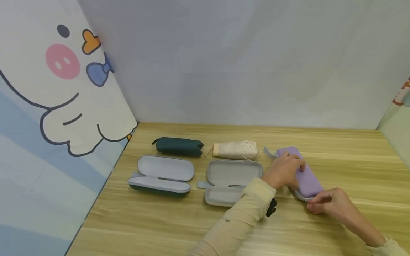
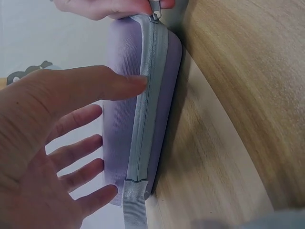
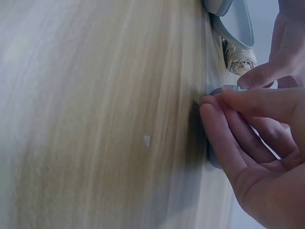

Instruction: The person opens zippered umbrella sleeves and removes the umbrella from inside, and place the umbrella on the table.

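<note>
A purple zip case (image 1: 309, 179) with a grey zipper lies at the right of the table, its fabric tab sticking out at the far end. Across its top, my left hand (image 1: 285, 170) holds it, fingers over the far side. In the left wrist view the thumb (image 2: 128, 87) of that hand lies against the zipper band (image 2: 148, 105), whose teeth are closed along the visible side. At the near end of the case, my right hand (image 1: 336, 206) pinches the metal zipper pull (image 2: 156, 8) between thumb and fingertips. The case's far side is hidden.
Left of the case, two cases lie unfolded with grey linings: a beige one (image 1: 235, 172) and a dark green one (image 1: 164, 169). Behind them lie a folded beige umbrella (image 1: 235, 150) and a folded dark green umbrella (image 1: 179, 146). A cloth backdrop (image 1: 256, 89) rises behind the table.
</note>
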Demonstrator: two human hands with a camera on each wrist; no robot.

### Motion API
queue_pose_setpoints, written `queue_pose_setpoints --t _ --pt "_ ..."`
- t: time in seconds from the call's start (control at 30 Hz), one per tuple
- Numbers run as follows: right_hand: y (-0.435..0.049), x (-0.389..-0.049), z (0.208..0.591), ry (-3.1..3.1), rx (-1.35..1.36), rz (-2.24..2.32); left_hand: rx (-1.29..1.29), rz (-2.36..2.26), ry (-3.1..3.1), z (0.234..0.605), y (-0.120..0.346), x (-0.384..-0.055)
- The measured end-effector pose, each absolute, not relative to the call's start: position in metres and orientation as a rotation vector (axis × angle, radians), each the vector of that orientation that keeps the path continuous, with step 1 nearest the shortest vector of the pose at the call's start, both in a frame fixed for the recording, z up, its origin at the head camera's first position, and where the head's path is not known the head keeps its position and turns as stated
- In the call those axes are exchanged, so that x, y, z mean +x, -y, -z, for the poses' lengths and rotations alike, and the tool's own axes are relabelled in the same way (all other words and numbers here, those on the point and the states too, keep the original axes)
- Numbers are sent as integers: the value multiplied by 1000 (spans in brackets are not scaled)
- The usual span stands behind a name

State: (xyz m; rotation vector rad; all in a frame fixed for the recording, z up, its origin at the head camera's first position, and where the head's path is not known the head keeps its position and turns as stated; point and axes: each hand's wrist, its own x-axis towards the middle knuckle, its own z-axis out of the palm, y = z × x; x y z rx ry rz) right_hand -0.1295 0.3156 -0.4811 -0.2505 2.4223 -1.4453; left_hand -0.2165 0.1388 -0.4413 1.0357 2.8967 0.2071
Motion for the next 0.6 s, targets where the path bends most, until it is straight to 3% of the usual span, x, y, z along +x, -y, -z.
queue_pose_setpoints --t 0.6 --pt "-320 -123 479 -2418 -186 1459 905 -179 -2986 445 -143 -211"
